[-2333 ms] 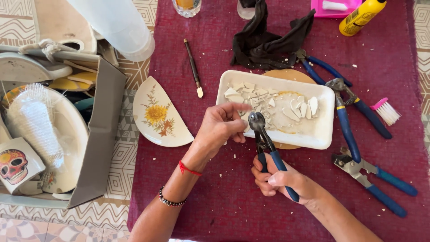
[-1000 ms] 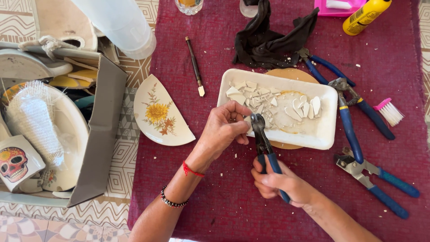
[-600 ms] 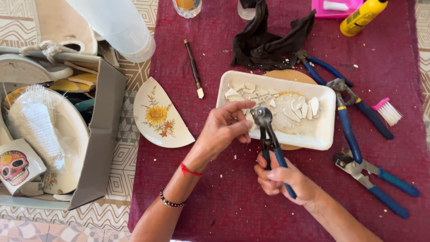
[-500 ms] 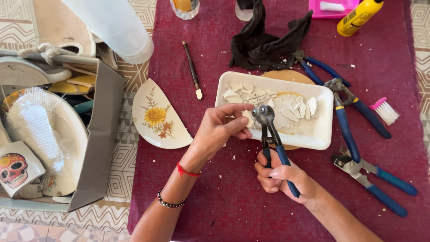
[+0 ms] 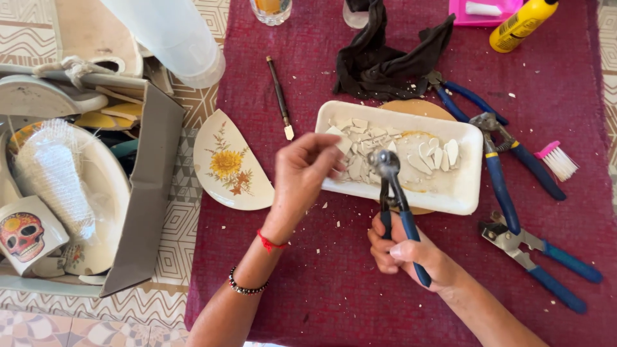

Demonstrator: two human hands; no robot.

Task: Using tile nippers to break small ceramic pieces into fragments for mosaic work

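- The right hand [image 5: 411, 254] has its fingers wrapped tight round the blue handles of a pair of wheeled nippers [image 5: 397, 205]; the round metal head points far, over the near edge of the white tray [image 5: 466, 193]
- The left hand [image 5: 302, 177] hovers just left of the nipper head, fingers [image 5: 331, 144] curled loosely together near the tray's left end; whether they pinch a small piece I cannot tell, since the fingertips hide it
- The tray sits mid-bench on a round wooden board [image 5: 418, 109] and holds a heap of white broken pieces [image 5: 385, 151]
- Left of the tray lies half a plate [image 5: 228, 164] with a yellow flower, and a thin glass cutter [image 5: 280, 96] lies on the far side of it
- Right of the tray lie more blue-handled pliers [image 5: 498, 167] and a second pair [image 5: 540, 260] nearer, plus a small pink brush [image 5: 556, 159]
- Far off are a dark cloth [image 5: 385, 58] and a yellow bottle [image 5: 522, 24]; a box [image 5: 144, 193] of crockery stands at the left, off the red cloth [image 5: 321, 283]
- Risk, as I judge it: the left fingertips are very near the nipper wheels, so a squeeze could catch skin, or a chip could fly off the tray; sharp crumbs already dot the red cloth and could cut a resting wrist
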